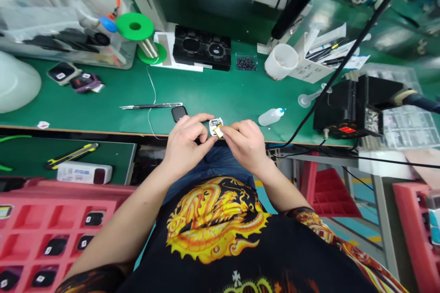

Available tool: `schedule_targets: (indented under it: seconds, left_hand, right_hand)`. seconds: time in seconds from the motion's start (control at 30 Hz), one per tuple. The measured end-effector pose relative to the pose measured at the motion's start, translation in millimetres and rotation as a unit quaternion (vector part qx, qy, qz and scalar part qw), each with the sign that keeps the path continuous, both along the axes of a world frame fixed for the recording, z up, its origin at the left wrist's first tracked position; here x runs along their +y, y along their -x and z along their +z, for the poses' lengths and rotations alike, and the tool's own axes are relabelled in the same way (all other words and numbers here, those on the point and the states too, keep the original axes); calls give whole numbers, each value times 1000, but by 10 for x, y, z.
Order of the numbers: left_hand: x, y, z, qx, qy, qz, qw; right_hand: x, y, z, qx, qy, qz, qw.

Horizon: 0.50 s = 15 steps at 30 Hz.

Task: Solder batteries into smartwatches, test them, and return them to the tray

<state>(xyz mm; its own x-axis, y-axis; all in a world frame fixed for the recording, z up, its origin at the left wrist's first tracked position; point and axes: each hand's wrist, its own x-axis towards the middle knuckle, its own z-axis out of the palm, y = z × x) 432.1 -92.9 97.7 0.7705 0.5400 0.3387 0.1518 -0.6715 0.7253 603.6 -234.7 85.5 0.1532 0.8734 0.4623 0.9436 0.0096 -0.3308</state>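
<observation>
Between thumb and fingers, my left hand grips a small white smartwatch case, its inner parts facing up, over the front edge of the green bench. My right hand pinches a small battery with yellow edging at the case's lower right; whether it is attached inside I cannot tell. Just behind my left hand lies a dark watch screen on the mat. A pair of metal tweezers rests to the left of it.
A white dropper bottle lies right of my hands, before a black soldering station. Behind stand a green solder spool, a black fixture, a screw tray and a white cup. Pink trays sit lower left.
</observation>
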Motion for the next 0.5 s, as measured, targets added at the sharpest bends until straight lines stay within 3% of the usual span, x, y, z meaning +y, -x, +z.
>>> schedule_targets:
  seconds: [0.33, 0.5]
  left_hand:
    - [-1, 4, -44, -9, -4, 2, 1000]
    - [4, 2, -57, -7, -9, 9, 1000]
  right_hand:
    - [127, 3, -27, 33, -5, -7, 999]
    - [147, -4, 11, 64, 33, 0, 997]
